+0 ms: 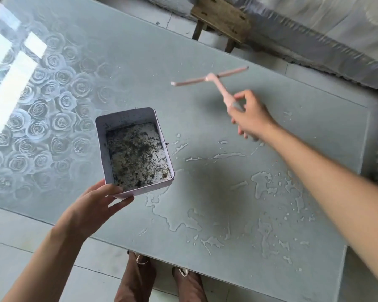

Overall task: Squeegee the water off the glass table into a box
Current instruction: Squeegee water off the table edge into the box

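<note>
My left hand (pixel 96 205) grips the near corner of a pale rectangular metal box (pixel 100 136), held above the glass table (pixel 140 62). The box's bottom is rusty and speckled with dark grime. My right hand (pixel 249 118) holds the handle of a pink squeegee (pixel 210 78), lifted off the glass with its blade pointing away, over the far right part of the table. Puddles and streaks of water (pixel 262 184) lie on the near right part of the glass, below and between my two arms.
A rose pattern (pixel 48 114) covers the table's left half, with bright window glare at the far left. A small wooden stool (pixel 223 20) stands beyond the far edge. Grey covered furniture (pixel 314 33) runs along the back right. My feet (pixel 159 280) stand at the near edge on the tiled floor.
</note>
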A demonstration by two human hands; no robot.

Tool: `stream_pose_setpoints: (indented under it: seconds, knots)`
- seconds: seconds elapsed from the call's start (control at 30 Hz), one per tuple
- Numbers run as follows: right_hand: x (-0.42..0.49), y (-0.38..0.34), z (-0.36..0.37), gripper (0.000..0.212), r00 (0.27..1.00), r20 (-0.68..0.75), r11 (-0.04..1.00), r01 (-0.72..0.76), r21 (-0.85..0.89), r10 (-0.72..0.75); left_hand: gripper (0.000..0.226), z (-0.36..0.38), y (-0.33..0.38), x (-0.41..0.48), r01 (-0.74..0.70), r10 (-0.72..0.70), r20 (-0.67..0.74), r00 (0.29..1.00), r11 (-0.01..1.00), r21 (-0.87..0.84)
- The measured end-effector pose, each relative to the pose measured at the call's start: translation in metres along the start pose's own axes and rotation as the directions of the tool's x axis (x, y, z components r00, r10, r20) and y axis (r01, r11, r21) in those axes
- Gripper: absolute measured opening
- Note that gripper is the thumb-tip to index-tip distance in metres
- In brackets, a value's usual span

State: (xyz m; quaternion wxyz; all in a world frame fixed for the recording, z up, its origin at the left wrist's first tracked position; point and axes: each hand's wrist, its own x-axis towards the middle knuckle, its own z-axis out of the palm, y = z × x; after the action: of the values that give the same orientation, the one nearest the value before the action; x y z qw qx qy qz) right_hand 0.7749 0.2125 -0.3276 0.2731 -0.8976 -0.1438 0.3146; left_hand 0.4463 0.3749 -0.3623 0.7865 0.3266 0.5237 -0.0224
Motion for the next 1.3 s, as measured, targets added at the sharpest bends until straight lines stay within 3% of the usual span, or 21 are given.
stream_pose_setpoints:
  seconds: [0.23, 0.33, 0.6, 0.73, 0.9, 1.13, 1.3]
  knots:
    - [0.084, -0.074, 0.048, 0.014, 0.995, 0.07, 0.995, 0.079, -0.061, -0.075, 0.023, -0.036, 0.017, 0.016, 0.015, -0.015, 0.015, 1.0, 1.0, 0.022]
    - [0.087, -0.082, 0.069, 0.013, 0.996, 0.074, 0.997, 0.05, -0.061, -0.046, 0.015, -0.051, 0.028, 0.025, 0.015, -0.016, 0.021, 1.0, 0.999, 0.039]
    - [-0.016, -0.001, 0.077, 0.014, 0.991, 0.093, 0.993, -0.092, -0.079, 0.099, 0.028, -0.083, 0.051, 0.046, 0.048, -0.049, 0.059, 0.997, 0.999, 0.025]
    - [-0.048, -0.004, 0.064, 0.011, 0.972, 0.124, 0.972, -0.182, -0.15, 0.201, 0.036, -0.1, 0.07, 0.048, 0.035, -0.044, 0.114, 0.992, 0.996, 0.083]
    - [-0.01, -0.093, 0.052, 0.008, 0.985, 0.149, 0.987, -0.062, -0.145, 0.084, 0.049, -0.122, 0.086, 0.05, 0.018, -0.031, 0.141, 0.99, 0.995, 0.095]
    - [0.088, -0.249, 0.141, 0.014, 0.971, 0.224, 0.97, 0.133, -0.205, -0.085, 0.053, -0.149, 0.108, 0.048, -0.005, -0.004, 0.136, 0.991, 0.997, 0.071]
    - [0.104, -0.267, 0.179, 0.018, 0.967, 0.243, 0.951, 0.149, -0.269, -0.083, 0.053, -0.166, 0.112, 0.057, -0.012, 0.003, 0.137, 0.991, 0.998, 0.067]
